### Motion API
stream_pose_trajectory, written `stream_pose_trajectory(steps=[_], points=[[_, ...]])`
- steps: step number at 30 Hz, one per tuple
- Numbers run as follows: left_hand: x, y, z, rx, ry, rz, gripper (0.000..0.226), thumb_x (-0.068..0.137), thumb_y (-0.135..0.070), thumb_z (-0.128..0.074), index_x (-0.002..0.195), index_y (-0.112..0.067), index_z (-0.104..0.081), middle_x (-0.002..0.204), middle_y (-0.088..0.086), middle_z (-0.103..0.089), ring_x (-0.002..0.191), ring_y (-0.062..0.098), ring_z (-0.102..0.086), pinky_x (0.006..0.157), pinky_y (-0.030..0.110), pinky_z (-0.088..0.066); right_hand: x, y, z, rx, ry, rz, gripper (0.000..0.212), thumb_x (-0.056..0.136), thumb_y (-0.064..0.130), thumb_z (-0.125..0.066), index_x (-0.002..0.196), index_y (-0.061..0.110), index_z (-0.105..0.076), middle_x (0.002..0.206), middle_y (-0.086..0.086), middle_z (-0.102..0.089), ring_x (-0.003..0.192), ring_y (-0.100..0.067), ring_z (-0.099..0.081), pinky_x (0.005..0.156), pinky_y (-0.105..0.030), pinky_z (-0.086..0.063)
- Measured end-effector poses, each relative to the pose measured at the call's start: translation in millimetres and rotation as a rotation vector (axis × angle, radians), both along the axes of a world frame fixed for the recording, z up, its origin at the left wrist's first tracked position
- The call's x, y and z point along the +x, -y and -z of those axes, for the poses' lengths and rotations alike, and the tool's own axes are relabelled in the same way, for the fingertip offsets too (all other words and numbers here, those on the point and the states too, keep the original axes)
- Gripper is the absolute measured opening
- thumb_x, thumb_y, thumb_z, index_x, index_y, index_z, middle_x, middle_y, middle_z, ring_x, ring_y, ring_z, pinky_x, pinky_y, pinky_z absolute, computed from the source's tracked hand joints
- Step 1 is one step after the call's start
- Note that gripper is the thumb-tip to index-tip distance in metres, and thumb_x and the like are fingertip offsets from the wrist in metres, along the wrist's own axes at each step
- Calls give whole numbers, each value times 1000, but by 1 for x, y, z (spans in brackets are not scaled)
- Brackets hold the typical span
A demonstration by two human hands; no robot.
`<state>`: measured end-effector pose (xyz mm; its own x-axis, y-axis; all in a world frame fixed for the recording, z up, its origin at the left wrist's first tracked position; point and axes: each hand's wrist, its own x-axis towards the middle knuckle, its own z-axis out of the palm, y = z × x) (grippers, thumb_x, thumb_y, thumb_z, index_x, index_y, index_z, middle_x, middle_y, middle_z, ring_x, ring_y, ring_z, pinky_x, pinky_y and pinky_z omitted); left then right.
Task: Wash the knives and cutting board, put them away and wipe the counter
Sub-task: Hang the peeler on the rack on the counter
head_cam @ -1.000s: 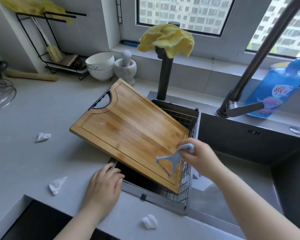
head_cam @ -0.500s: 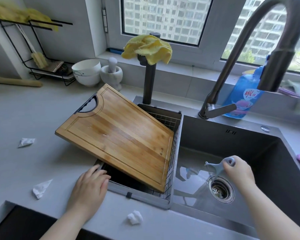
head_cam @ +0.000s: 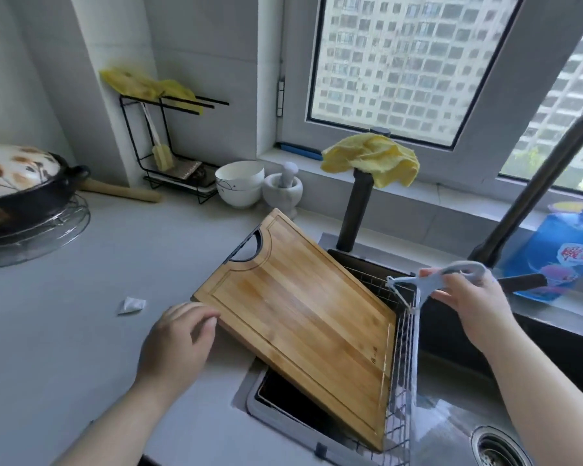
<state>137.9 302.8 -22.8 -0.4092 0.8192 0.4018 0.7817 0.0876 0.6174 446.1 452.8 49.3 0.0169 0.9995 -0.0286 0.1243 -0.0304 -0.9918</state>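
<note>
So, the bamboo cutting board (head_cam: 300,317) lies tilted across the wire basket (head_cam: 401,364) at the sink's (head_cam: 451,425) left end. Its handle corner pokes out over the counter (head_cam: 115,331), so I'd guess it's parked there to drain. My left hand (head_cam: 175,344) sits at the board's near-left edge, fingers loosely curled and gripping nothing; can't tell if it touches. My right hand (head_cam: 468,304) pinches a pale blue peeler (head_cam: 418,283) above the basket's right rim, probably so drips land in the sink. No knives in sight.

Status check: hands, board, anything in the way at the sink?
Left hand open on the counter, at the edge of the cutting board. Right hand grips a peeler over the sink. Cutting board lies tilted across the wire basket.
</note>
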Motion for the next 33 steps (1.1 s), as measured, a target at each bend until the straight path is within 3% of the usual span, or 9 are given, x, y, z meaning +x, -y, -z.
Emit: stream_pose_trajectory(steps=[4,6,8,10,17,21,23,28,33], points=[[-69,-14,-14,14,10,-138,16,77,-8,-59,81,-1,-72,87,13,-70,90,31,-62,75,30,-38,-75,-10,-18,54,27,-97,21,92,-1,-44,87,19,-48,81,-6,-60,76,-18,-60,66,-26,-56],[-103,-23,-15,-24,53,-189,13,81,1,-60,88,-1,-72,95,11,-68,101,29,-58,78,28,-35,-118,-19,-23,103,109,-96,23,92,0,-44,82,20,-47,72,-7,-56,68,-22,-56,67,-32,-50],[-143,-35,-11,-48,63,-220,17,82,1,-58,92,-3,-71,102,11,-68,106,28,-55,81,29,-36,-165,-32,-30,138,197,-105,19,93,3,-41,84,18,-45,65,-7,-53,62,-24,-55,67,-28,-49],[-180,-47,-4,-89,59,-247,18,84,-2,-56,96,-5,-70,107,10,-67,110,26,-54,85,30,-38,-213,-46,-36,125,196,-168,13,95,6,-40,88,16,-44,64,-7,-51,52,-20,-56,57,-26,-50],[-267,-98,30,-210,0,-207,23,86,-5,-54,105,-3,-66,115,10,-64,115,27,-51,93,31,-37,-354,-98,-35,79,365,-261,25,98,17,-36,73,14,-39,61,-7,-41,49,-18,-39,50,-27,-39],[-296,-122,52,-228,-15,-145,34,73,-16,-48,90,3,-70,95,17,-70,95,38,-63,82,44,-50,-406,-136,-43,63,470,-239,23,98,25,-37,81,11,-43,64,-3,-39,52,-15,-38,50,-27,-34],[-306,-125,70,-208,-96,-147,38,71,-22,-43,81,2,-70,84,17,-70,79,36,-67,70,40,-54,-431,-154,-49,91,510,-211,20,97,25,-37,89,8,-43,65,-2,-38,53,-14,-36,51,-27,-33],[-309,-130,89,-173,-257,-162,43,70,-29,-35,81,-4,-68,82,13,-69,89,21,-44,75,33,-31,-481,-185,-54,182,455,-156,16,95,23,-37,83,12,-38,64,2,-33,53,-11,-30,49,-22,-26],[-310,-132,91,-249,-261,-174,45,70,-30,-35,83,-5,-70,91,15,-70,85,31,-66,76,34,-31,-514,-204,-42,167,310,-156,16,96,26,-39,94,11,-40,69,3,-39,56,-9,-33,50,-22,-28]])
